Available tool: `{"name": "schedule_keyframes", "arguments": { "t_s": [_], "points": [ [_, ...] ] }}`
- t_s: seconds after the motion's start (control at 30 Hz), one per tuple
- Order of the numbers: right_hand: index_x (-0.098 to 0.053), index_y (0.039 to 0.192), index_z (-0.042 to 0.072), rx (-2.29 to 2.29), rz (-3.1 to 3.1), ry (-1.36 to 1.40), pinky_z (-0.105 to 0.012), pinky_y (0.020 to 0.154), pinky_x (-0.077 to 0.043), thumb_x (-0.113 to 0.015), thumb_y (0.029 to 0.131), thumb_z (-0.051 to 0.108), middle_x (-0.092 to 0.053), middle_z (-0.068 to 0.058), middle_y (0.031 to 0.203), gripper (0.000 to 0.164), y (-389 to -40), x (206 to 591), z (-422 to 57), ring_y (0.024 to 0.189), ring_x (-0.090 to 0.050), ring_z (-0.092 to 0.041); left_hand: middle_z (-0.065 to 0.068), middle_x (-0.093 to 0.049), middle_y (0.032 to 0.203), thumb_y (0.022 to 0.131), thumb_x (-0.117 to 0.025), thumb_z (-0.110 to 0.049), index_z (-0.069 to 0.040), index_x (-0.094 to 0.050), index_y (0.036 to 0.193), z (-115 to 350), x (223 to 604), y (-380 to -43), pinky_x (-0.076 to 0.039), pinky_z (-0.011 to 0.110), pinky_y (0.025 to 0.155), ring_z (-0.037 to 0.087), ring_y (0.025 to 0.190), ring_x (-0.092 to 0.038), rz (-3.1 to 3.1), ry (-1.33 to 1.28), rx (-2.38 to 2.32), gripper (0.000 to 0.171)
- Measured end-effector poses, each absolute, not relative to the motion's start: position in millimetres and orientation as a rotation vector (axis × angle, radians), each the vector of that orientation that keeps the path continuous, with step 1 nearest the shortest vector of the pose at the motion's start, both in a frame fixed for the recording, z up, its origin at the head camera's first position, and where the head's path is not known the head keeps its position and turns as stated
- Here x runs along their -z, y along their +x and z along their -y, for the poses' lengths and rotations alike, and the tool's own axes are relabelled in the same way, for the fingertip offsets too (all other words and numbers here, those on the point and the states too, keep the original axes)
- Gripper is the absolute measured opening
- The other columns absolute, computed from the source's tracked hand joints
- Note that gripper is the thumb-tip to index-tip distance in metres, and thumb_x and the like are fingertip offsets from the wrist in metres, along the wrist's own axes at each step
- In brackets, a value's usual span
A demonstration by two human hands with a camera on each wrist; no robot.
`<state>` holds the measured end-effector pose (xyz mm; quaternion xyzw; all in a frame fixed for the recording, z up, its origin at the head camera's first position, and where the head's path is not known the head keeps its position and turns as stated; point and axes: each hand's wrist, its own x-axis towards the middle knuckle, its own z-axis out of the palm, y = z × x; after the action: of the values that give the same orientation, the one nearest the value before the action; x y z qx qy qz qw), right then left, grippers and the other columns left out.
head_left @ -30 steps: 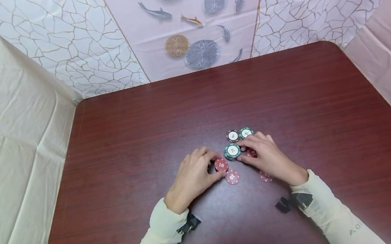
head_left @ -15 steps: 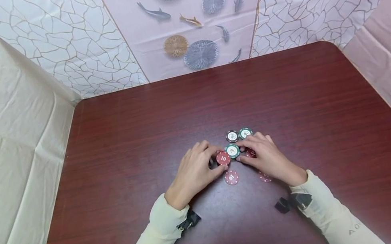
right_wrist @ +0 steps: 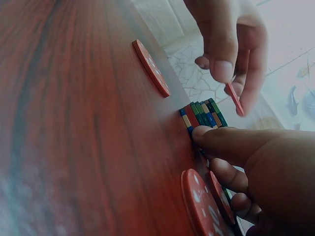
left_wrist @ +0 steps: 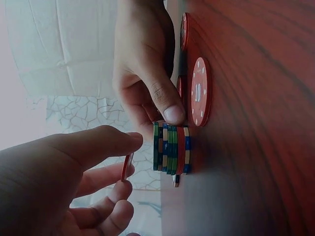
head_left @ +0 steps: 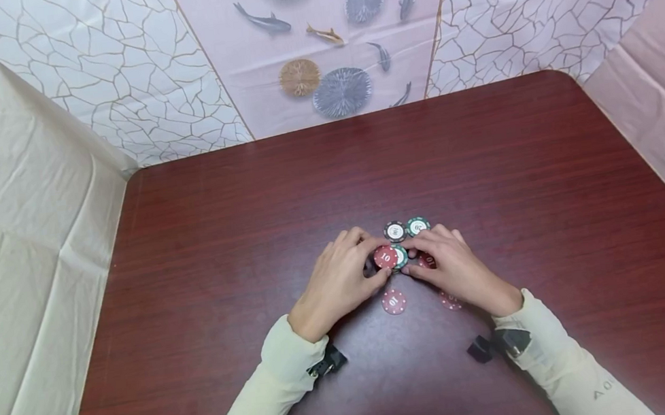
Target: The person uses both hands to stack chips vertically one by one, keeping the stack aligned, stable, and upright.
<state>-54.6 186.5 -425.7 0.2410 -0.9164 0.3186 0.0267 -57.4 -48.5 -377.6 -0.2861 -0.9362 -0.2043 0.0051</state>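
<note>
Between the thumb and fingers of my left hand [head_left: 340, 278] is a red poker chip [head_left: 385, 257] marked 10. This chip overlaps the stack's green top chip [head_left: 402, 256] in the head view. The left wrist view shows a gap between that chip and the stack of poker chips [left_wrist: 172, 147], which has green, blue, tan and red edges. My right hand [head_left: 456, 268] grips the side of the stack, its thumb low on the edge in the right wrist view [right_wrist: 202, 115]. The far side of the stack is hidden.
A black-edged chip [head_left: 395, 231] and a green chip [head_left: 417, 226] lie behind the stack. One red chip [head_left: 394, 302] lies in front. Red chips [head_left: 427, 261] are partly covered by my right hand. Patterned cloth [head_left: 332, 43] stands along the table's back edge.
My left hand has carried the red chip right and away from me, from beside the loose red chip to over the stack. My right hand has stayed at the stack.
</note>
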Motion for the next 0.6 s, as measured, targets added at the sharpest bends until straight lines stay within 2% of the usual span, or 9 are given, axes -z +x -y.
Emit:
{"name": "schedule_keyframes", "arguments": {
  "t_s": [0.6],
  "points": [
    [-0.075, 0.127, 0.008, -0.953, 2.856, 0.740, -0.042, 0.083, -0.034, -0.083, 0.091, 0.020, -0.074, -0.007, 0.116, 0.039, -53.6, 423.9, -187.3, 0.102, -0.055, -0.025, 0.002, -0.067, 0.120, 0.094, -0.080, -0.036, -0.018, -0.073, 0.134, 35.1, 385.9, -65.5, -0.054, 0.039, 0.087, 0.020, 0.105, -0.061, 2.996, -0.936, 0.657, 0.044]
  ]
}}
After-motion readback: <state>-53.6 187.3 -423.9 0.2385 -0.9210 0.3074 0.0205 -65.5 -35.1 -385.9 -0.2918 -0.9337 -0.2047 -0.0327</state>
